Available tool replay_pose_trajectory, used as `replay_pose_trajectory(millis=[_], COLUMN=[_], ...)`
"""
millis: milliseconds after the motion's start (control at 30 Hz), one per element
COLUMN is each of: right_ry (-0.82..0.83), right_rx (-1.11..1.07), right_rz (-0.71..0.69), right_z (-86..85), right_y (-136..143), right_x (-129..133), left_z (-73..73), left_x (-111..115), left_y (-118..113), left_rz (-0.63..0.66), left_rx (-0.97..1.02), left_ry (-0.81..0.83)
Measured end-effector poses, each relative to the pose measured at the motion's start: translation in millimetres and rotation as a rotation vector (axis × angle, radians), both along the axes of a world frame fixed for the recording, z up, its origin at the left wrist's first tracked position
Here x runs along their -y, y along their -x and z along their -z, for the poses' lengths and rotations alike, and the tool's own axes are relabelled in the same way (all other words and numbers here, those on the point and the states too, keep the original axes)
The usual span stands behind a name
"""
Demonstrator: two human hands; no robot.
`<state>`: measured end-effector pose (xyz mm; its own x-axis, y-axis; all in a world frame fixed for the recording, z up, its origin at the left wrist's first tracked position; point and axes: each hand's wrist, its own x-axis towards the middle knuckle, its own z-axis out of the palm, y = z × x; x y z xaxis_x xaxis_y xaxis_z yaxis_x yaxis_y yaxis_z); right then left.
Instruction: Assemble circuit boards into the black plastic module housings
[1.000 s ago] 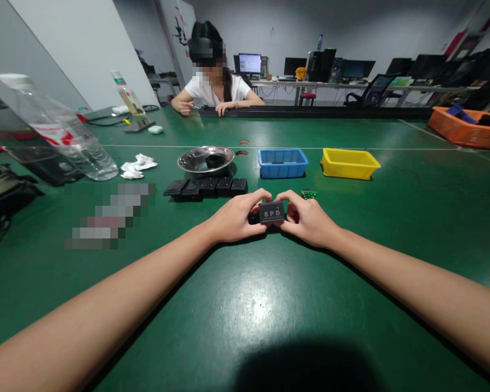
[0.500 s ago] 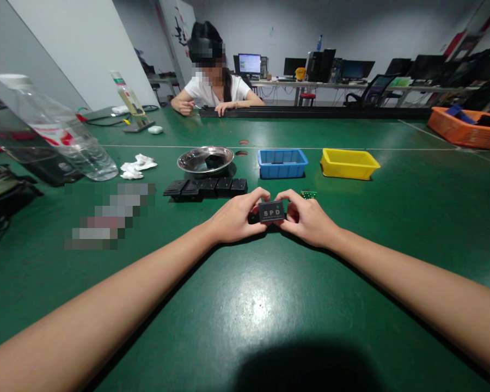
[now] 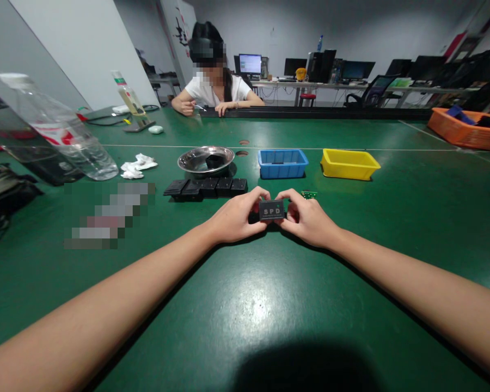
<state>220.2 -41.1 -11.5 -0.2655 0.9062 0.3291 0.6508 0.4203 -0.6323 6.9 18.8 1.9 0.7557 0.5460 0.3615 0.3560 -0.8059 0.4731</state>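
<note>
Between my two hands is a small black box (image 3: 271,210) marked "SPD", its lettered face turned toward me. My left hand (image 3: 240,216) grips its left end with fingers and thumb. The right end is pinched by my right hand (image 3: 308,219). Just behind my right hand lies a green circuit board (image 3: 309,194), partly hidden by it. A row of several black cases (image 3: 206,188) lies beyond my left hand. Behind that row stands a metal bowl (image 3: 205,160) with a black piece inside.
A blue bin (image 3: 282,164) and a yellow bin (image 3: 350,164) stand beyond my hands. An orange basket (image 3: 465,130) is far right. Bottles (image 3: 73,141) and crumpled tissue (image 3: 138,166) are at left. Across the green table (image 3: 253,305) sits a person (image 3: 218,90).
The black box has tilted very slightly between my fingers. Across the table, the person's hand and the small thing in it have shifted a little.
</note>
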Motion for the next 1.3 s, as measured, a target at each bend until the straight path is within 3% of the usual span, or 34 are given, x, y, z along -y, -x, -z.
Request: replay_pose_trajectory(millis=[500, 1300], right_ry=[-0.006, -0.002], right_rx=[0.011, 0.005], right_rz=[-0.01, -0.009], right_z=[1.1, 1.0], right_y=[-0.7, -1.0], right_x=[-0.2, -0.4], left_z=[-0.3, 0.8], left_x=[-1.4, -1.8], left_y=[-0.1, 0.0], left_rz=[0.041, -0.005], left_rx=[0.016, 0.006], left_ry=[-0.067, -0.065])
